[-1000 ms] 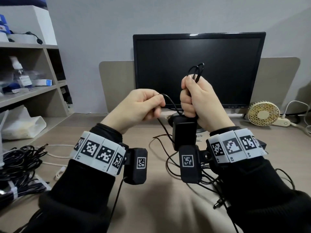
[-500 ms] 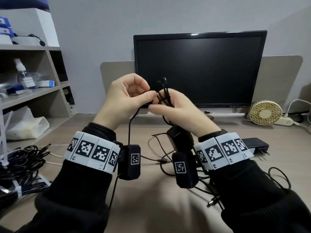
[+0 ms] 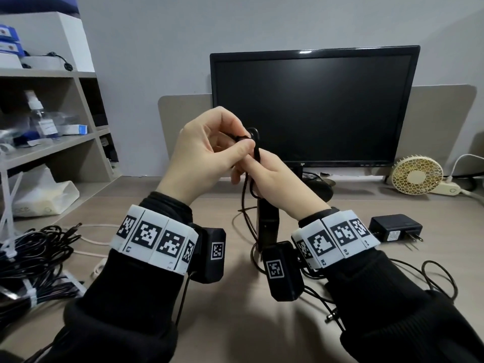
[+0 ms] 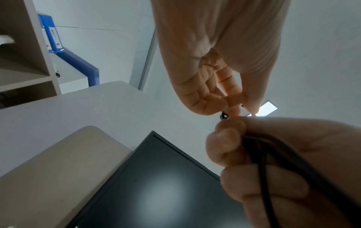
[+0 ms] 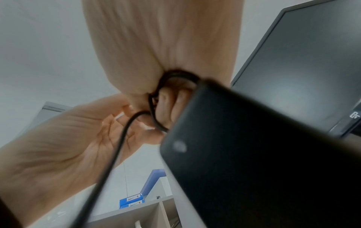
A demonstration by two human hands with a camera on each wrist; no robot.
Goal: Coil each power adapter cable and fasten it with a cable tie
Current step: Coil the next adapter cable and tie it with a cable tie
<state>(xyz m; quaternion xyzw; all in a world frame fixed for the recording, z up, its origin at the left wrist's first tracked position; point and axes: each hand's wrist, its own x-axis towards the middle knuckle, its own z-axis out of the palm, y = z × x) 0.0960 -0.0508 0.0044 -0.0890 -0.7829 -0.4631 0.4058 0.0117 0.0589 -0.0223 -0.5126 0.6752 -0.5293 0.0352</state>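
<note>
Head view looks down; wrist views look up, sharing the monitor point(image 3: 314, 106).

The black boxy power adapter point(image 5: 263, 162) looks blurry up close, and the right wrist picture's edge cuts it off. The right hand point(image 3: 272, 179) hides the thin black cable's point(image 3: 255, 153) middle.

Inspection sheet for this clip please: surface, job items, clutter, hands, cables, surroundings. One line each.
Surface: beige desk, cables spread across it.
Job's things: black cable gathered into loops in the hands; its adapter block hangs below the right hand. Spare adapter lies on the desk at right. White cable ties stand at far left.
Clutter: small fan by the monitor.
Grippers: left hand pinches the cable; right hand grips the coiled loops.
Cables: tied bundles piled at left; loose black cable lying at right.
Surroundings: dark monitor behind, shelving at left with a bottle and boxes.
</note>
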